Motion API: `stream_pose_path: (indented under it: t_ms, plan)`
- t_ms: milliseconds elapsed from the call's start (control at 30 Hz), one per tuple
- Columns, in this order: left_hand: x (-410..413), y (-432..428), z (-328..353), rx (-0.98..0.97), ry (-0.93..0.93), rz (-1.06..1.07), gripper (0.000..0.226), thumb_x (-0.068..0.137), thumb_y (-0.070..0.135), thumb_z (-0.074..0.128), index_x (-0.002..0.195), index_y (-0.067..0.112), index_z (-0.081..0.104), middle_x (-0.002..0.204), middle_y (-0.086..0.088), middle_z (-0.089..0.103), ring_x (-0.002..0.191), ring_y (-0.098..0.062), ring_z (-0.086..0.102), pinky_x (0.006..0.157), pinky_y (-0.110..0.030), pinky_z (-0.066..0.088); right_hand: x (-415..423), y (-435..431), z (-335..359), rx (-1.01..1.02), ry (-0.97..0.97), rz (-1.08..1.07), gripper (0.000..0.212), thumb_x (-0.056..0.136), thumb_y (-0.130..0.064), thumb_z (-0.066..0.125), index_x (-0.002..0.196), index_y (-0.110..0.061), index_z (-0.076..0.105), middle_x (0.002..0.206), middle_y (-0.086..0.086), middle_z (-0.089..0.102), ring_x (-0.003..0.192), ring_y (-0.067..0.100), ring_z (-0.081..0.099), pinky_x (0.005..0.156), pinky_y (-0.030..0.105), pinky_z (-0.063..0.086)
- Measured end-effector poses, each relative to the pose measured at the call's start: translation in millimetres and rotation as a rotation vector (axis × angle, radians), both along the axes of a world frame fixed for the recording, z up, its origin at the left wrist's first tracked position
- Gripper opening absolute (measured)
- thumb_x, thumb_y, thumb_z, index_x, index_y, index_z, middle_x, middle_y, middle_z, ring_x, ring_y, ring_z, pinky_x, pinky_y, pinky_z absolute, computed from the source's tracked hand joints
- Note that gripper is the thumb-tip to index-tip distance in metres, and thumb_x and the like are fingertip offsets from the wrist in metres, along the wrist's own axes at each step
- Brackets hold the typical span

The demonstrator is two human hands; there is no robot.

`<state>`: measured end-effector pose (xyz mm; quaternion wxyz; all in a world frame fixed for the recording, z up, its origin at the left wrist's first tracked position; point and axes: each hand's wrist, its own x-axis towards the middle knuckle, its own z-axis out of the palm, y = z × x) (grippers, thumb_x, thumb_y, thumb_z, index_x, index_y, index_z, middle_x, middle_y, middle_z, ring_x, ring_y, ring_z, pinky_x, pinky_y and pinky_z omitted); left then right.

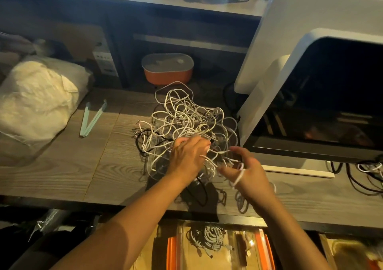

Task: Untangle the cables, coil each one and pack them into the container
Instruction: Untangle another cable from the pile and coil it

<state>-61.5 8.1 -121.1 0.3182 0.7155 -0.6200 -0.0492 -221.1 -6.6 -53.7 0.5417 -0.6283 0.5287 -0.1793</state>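
— Where were the hands?

— Both low in the middle of the frame, in among the wires. The left hand (186,157) had its fingers curled down into the near edge of the tangle of cables (186,116), gripping white strands. The right hand (251,174) sat just to the right of it with its fingers half bent, and a white cable (238,176) was hooked in a loop round its thumb. Thin strands ran from there back to the heap.

— And the heap itself?

— At the centre of the frame, on the wooden surface (62,166). It was mostly white, with a black cable (143,143) at its left edge. Under its near side I saw the rim of something see-through, a clear tub (149,164) I think, though the wires hid most of it.

— Anything packed?

— At the bottom of the frame, below the front edge, an orange-edged container (171,253) held coiled pale cables (207,236).

— What else was about?

— An orange box (167,76) with a grey lid stood just behind the tangle. Two pale green strips (94,118) lay in a V left of centre, and a white bag (39,97) was slumped at the upper left. A monitor (331,93) filled the right side, and black leads (351,178) trailed beneath it at the right edge.
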Motion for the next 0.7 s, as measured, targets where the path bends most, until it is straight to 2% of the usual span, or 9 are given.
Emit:
stream_pose_path:
  t_ms: [100,200,267,333,433,467,533,633,700]
  plan:
    - [-4,0,11,-0.134,0.05,-0.046,0.03,0.094,0.029,0.038,0.1,0.017,0.065,0.089,-0.001,0.064,0.066,-0.023,0.06,0.065,-0.036,0.05,-2,-2,-12,-0.191,0.426,0.254,0.01,0.088,-0.032,0.065,0.095,-0.027,0.063,0.08,-0.009,0.063,0.064,0.007,0.063,0.054,0.019,0.049]
    - [-4,0,24,-0.154,0.019,-0.102,0.032,0.093,0.029,0.042,0.096,0.012,0.069,0.08,-0.002,0.063,0.053,-0.021,0.059,0.05,-0.03,0.05,-6,-5,-21,-0.285,0.42,0.227,0.01,0.094,-0.033,0.055,0.087,-0.028,0.061,0.079,-0.004,0.063,0.063,0.005,0.058,0.051,0.014,0.04]
    - [0,3,27,-0.126,-0.081,-0.124,0.034,0.091,0.031,0.043,0.091,0.012,0.071,0.075,0.0,0.062,0.049,-0.019,0.058,0.043,-0.024,0.046,-12,-9,-18,-0.416,0.406,0.156,0.009,0.095,-0.03,0.053,0.09,-0.028,0.06,0.085,-0.002,0.061,0.07,0.008,0.057,0.059,0.021,0.044]
    - [7,8,27,-0.092,-0.163,-0.141,0.034,0.089,0.033,0.044,0.086,0.014,0.072,0.07,0.003,0.064,0.047,-0.014,0.058,0.042,-0.018,0.042,-24,-16,-17,-0.556,0.418,0.086,0.011,0.094,-0.027,0.054,0.097,-0.022,0.063,0.093,-0.003,0.053,0.087,0.01,0.051,0.071,0.027,0.043]
    - [16,16,31,-0.045,-0.145,-0.118,0.034,0.091,0.036,0.042,0.084,0.016,0.07,0.064,0.004,0.066,0.047,-0.015,0.059,0.041,-0.023,0.044,-39,-24,-13,-0.699,0.5,0.11,0.016,0.089,-0.023,0.061,0.102,-0.015,0.066,0.1,-0.001,0.05,0.099,0.014,0.046,0.078,0.031,0.044]
    - [15,17,34,-0.018,-0.138,-0.102,0.032,0.091,0.035,0.044,0.085,0.016,0.07,0.065,0.003,0.067,0.05,-0.018,0.061,0.043,-0.024,0.042,-41,-24,-11,-0.711,0.543,0.158,0.02,0.087,-0.024,0.064,0.106,-0.016,0.066,0.106,0.001,0.053,0.103,0.017,0.048,0.081,0.032,0.046]
    - [6,20,43,0.058,-0.088,-0.064,0.022,0.093,0.028,0.051,0.099,0.016,0.069,0.083,0.0,0.07,0.07,-0.021,0.064,0.058,-0.028,0.043,-39,-21,-14,-0.675,0.611,0.26,0.045,0.083,-0.026,0.069,0.126,-0.021,0.056,0.128,0.003,0.051,0.117,0.021,0.047,0.091,0.033,0.045]
    - [-8,20,56,0.177,0.028,-0.023,0.027,0.093,0.022,0.05,0.118,0.02,0.061,0.111,0.001,0.064,0.099,-0.02,0.059,0.082,-0.032,0.046,-38,-20,-17,-0.486,0.688,0.349,0.093,0.076,-0.035,0.075,0.149,-0.029,0.018,0.153,0.002,0.024,0.137,0.024,0.029,0.105,0.035,0.037]
    - [-12,23,61,0.246,0.02,-0.035,0.025,0.094,0.025,0.047,0.114,0.021,0.062,0.114,0.003,0.06,0.102,-0.02,0.057,0.084,-0.032,0.045,-43,-21,-17,-0.397,0.73,0.398,0.107,0.072,-0.041,0.078,0.15,-0.03,0.006,0.157,0.001,0.012,0.14,0.026,0.024,0.106,0.037,0.037]
